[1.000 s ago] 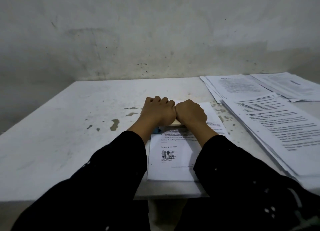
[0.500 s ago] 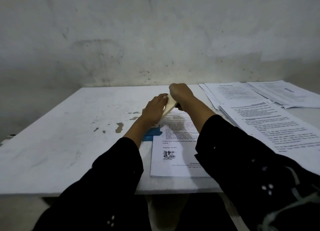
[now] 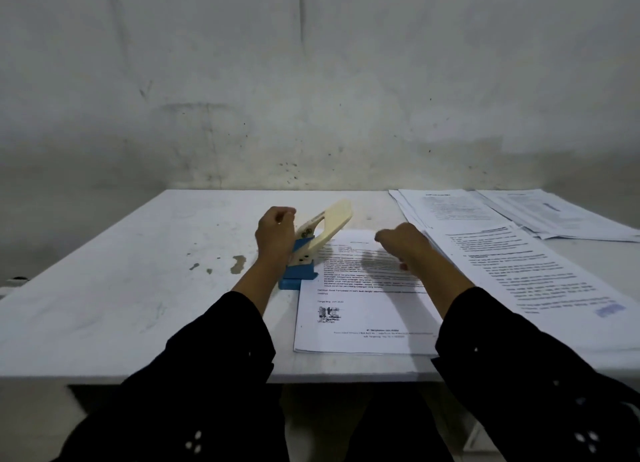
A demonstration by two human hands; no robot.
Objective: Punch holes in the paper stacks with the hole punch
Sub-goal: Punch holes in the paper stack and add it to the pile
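Both fists off the hole punch (image 3: 313,245); lever now sprung up. Left hand (image 3: 275,234) and right hand (image 3: 403,245) loosely curled, holding nothing. Paper stack (image 3: 363,309) near the table's (image 3: 121,288) front edge: probably punched, ready to pull.

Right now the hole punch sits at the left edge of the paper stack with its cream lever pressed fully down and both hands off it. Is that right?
Not quite. The head view shows the hole punch at the left edge of the paper stack, but its cream lever is raised, angled up and away. The left hand is beside it and the right hand is over the paper.
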